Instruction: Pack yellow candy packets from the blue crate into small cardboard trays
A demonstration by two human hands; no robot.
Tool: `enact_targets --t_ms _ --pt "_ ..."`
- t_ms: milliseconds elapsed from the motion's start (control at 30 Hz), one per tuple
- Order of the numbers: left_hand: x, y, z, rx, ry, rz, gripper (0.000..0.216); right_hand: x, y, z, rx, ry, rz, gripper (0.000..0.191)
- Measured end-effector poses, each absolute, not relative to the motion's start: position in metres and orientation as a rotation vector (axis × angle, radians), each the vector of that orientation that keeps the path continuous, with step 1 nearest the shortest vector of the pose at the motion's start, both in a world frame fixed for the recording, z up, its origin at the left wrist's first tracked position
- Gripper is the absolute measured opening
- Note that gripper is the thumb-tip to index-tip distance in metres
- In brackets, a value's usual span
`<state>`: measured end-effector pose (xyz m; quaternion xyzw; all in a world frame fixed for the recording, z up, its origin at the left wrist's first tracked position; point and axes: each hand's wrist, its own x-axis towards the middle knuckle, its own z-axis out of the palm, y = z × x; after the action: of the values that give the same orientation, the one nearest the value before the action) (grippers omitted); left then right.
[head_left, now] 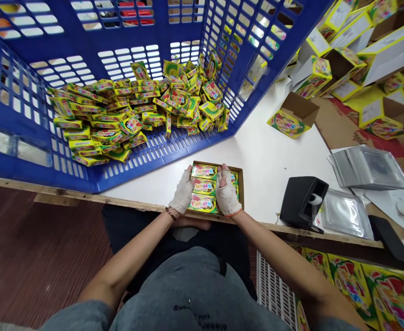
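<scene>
Gloved, both hands pressed on one column of small packets [203,187] in a shallow brown tray [240,184] at the table edge [270,161]: left hand [182,195] clamped along the column's left side, right hand [226,196] along its right, fingers bent onto the wrappers. Squaring probably goes best with even inward pressure, keeping labels flush. Beyond the fingertips, a blue crate [174,151] held loose packets. The tray's right column was mostly covered; print illegible.

Glossy packets [203,187]; brown cardboard tray [240,184]; plastic crate [174,32]
</scene>
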<state>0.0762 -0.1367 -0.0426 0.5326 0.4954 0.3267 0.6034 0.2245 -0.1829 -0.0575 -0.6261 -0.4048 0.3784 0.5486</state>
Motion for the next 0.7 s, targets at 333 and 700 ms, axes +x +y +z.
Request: enact_targets --t_ms 333,700 --pt "0.06 -0.154 -0.052 1.386 1.189 0.649 0.065 0.207 -0.218 -0.046 -1.66 -1.056 0.85 0.075" --pt "-0.054 0.036 0.048 2.372 2.1 0.436 0.037 0.221 -0.207 -0.022 -1.702 -0.822 0.858 0.064"
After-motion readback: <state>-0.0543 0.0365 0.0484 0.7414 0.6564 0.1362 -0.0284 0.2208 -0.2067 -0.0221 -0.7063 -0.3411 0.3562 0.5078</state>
